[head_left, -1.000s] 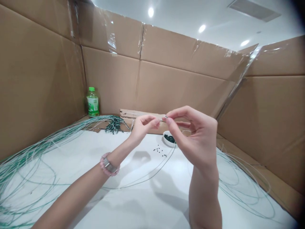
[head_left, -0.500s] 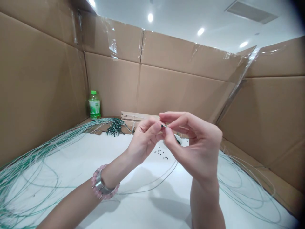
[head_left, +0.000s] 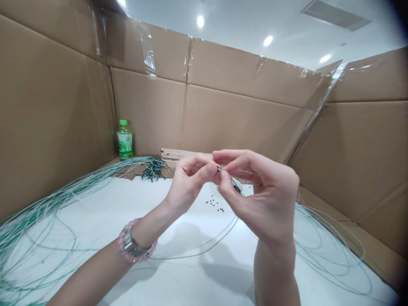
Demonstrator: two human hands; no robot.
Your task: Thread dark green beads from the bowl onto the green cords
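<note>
In front of me, at chest height, both hands meet fingertip to fingertip. My left hand [head_left: 191,180], with a pink bead bracelet and metal band on its wrist, pinches a thin green wire [head_left: 219,168] near its end. Close beside it, thumb and forefinger of my right hand [head_left: 263,193] pinch the same wire. Whether a tiny black piece sits between the left fingertips is hidden. Below the hands, several tiny black pieces [head_left: 214,204] lie scattered on the white table. A white dish [head_left: 216,191] with dark contents is partly covered by my right hand.
A large bundle of green and white wires [head_left: 51,206] sweeps along the left, its dark green ends [head_left: 153,169] gathered at the back. Looser wire coils [head_left: 334,255] lie at right. A green-capped bottle [head_left: 125,140] stands in the back left corner. Cardboard walls [head_left: 248,110] surround the table.
The dark piece seen at my left fingertips is now mostly covered, and green wire shows there. My left hand has shifted very slightly left; my right hand keeps its pinch.
</note>
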